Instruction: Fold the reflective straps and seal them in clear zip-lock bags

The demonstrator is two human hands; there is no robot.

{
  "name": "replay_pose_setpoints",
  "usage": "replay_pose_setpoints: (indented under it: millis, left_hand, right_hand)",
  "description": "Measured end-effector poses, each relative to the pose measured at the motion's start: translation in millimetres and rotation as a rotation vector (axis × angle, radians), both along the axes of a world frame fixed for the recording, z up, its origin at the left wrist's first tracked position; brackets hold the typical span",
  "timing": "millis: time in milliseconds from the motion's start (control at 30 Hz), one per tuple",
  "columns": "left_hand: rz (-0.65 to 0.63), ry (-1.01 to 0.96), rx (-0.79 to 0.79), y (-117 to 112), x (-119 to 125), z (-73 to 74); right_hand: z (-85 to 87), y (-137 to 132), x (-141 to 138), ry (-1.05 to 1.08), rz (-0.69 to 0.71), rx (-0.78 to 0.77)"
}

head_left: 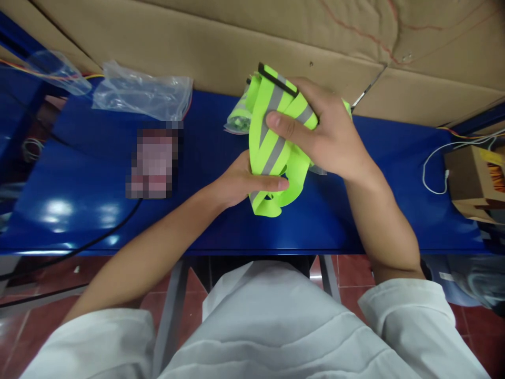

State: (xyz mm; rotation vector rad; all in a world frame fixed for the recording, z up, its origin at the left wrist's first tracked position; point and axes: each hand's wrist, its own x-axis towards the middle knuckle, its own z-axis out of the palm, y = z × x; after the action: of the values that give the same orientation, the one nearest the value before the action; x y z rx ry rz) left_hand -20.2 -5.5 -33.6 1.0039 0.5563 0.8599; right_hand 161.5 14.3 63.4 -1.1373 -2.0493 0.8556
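Clear plastic bag [233, 128], beyond the fingers of the left hand [239, 181], holds bright green material [241, 112]; well right of the right hand [329, 136], a cardboard box [462, 176] contains something orange [497, 178]. Smooth neon-green strap [256, 138] with grey stripes lies in flat loops between the fingers, left ones pinching its lower folds, right ones closed around its top near a black edge [278, 80]

1 open cardboard box [465, 176] beside a white cable [424, 169].
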Motion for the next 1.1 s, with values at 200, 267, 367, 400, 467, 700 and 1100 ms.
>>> replay_pose_setpoints:
  millis: [200, 267, 367, 400, 467, 700, 1100]
  left_hand:
    - [0.019, 0.148, 0.018, 0, 5, 3.8]
    - [0.005, 0.239, 0.059, 4, 1, 3.5]
    - [-0.079, 0.283, 0.139, 10, -6, 3.6]
    - [-0.09, 0.289, 0.176, 11, -8, 3.9]
    - [-0.084, 0.318, 0.261, 11, -11, 4.9]
    - [-0.037, 0.365, 0.41, 11, -15, 10.6]
    - [0.003, 0.347, 0.217, 12, -11, 15.3]
  right_hand:
    - [-4.4, 1, 1, 0.078, 0.067, 0.093]
    - [-3.4, 2, 7, 0.091, 0.014, 0.032]
    - [-0.5, 7, 15, 0.144, -0.036, -0.194]
    - [0.1, 9, 18, 0.165, -0.016, -0.292]
    - [0.3, 14, 21, 0.197, 0.041, -0.476]
    - [-16.5, 29, 22, 0.384, 0.159, -0.649]
    - [-33.0, 40, 17, 0.466, 0.047, -0.637]
